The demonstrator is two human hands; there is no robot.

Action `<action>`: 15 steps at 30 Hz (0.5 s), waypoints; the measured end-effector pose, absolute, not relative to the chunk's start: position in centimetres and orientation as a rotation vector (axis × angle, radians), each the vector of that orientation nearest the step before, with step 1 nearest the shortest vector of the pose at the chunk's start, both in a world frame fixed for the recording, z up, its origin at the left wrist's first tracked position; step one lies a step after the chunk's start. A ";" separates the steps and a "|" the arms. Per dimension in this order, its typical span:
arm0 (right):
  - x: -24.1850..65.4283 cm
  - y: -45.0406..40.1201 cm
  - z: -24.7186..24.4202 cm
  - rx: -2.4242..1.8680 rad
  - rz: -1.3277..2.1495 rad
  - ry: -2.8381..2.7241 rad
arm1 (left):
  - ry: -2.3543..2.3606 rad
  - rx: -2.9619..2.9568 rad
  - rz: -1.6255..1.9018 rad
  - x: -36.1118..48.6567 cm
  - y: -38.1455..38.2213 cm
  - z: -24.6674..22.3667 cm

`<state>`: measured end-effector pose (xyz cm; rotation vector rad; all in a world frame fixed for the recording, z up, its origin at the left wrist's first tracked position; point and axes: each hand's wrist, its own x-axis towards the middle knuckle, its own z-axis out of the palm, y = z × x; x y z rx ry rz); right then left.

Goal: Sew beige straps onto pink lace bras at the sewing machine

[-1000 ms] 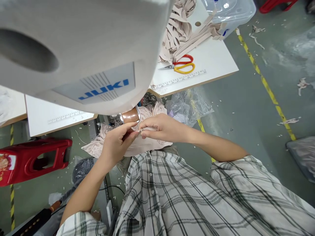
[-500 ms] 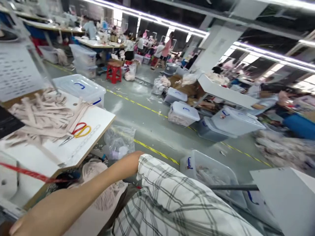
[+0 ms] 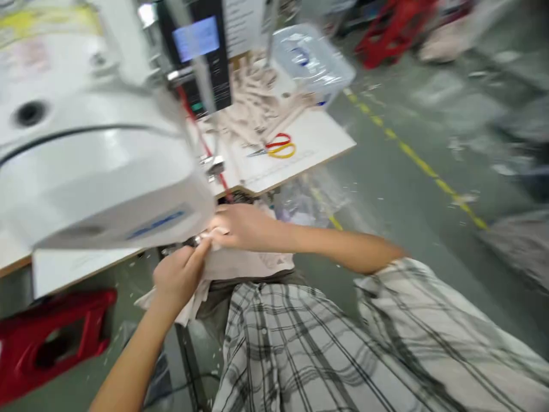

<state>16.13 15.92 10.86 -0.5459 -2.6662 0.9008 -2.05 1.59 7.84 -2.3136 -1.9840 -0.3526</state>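
A white sewing machine fills the left of the view. My left hand is closed on pale pink fabric just below the right end of the machine head. Right beside it, my right hand pinches the same fabric, its fingertips close to my left fingers. The fabric drapes from both hands over my lap. Machine parts near the fingertips are partly hidden and blurred. A red strip runs down behind the hands.
Scissors with red and yellow handles lie on the white table, beside a heap of pale strips. Behind stands a lidded clear box. A dark control panel shows a lit screen. A red stool is at lower left.
The view has swung left and down to the sewing machine. Both hands now show together on the fabric; earlier only one outstretched arm was seen, its hand mostly out of frame.
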 end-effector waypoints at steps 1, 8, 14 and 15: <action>16.1 15.4 9.9 -0.536 0.851 -2.600 | -1.964 -2.256 -0.256 -2.6 0.4 8.2; 16.9 12.5 7.3 -0.555 0.421 -2.361 | -1.949 -2.259 -0.223 -2.2 0.7 8.3; 16.9 12.2 6.1 -0.593 0.621 -2.350 | -1.672 -2.482 -0.219 -5.3 1.6 7.8; 17.0 12.0 5.6 -0.618 0.744 -2.316 | -1.731 -2.483 -0.189 -5.3 1.6 7.9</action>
